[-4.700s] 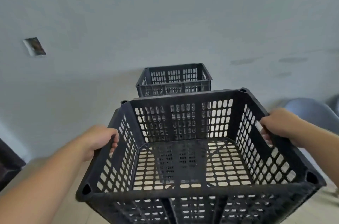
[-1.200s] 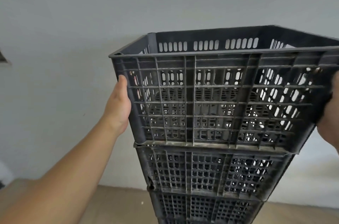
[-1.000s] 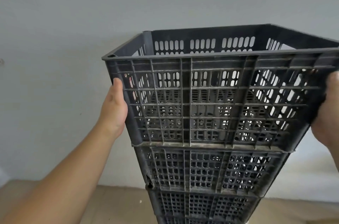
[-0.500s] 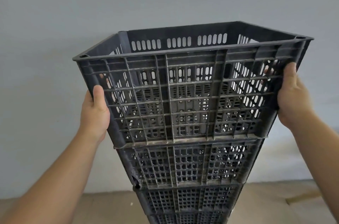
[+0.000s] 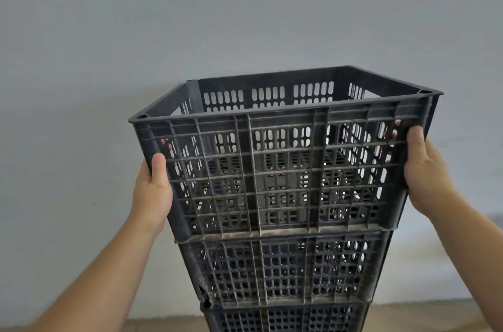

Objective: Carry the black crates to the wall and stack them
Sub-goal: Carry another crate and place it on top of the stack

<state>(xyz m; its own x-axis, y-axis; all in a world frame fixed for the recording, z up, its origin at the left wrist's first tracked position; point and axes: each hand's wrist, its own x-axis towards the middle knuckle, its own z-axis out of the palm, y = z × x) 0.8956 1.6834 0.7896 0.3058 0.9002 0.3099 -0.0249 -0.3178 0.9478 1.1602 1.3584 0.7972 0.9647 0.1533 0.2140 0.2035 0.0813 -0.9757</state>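
1. Our left hand [image 5: 152,190] grips the left wall of the top crate [image 5: 283,174]. The thumb lies along the front corner and the fingertips show through the lattice.
2. Our right hand [image 5: 427,176] grips the right wall the same way, thumb on the front edge and fingers hooked in from the side.
3. The top crate sits on a second black crate [image 5: 283,272], their rims meeting with no gap that we can see. A third crate [image 5: 285,318] shows below that, down by the floor [image 5: 163,325].
4. The stack stands close against the grey wall [image 5: 245,18].
5. We judge this to be the placing step, with the crate set down but not yet let go.
6. Next we should check that its base is seated squarely on the rim beneath. Then we free both hands gently so the tall stack does not rock.
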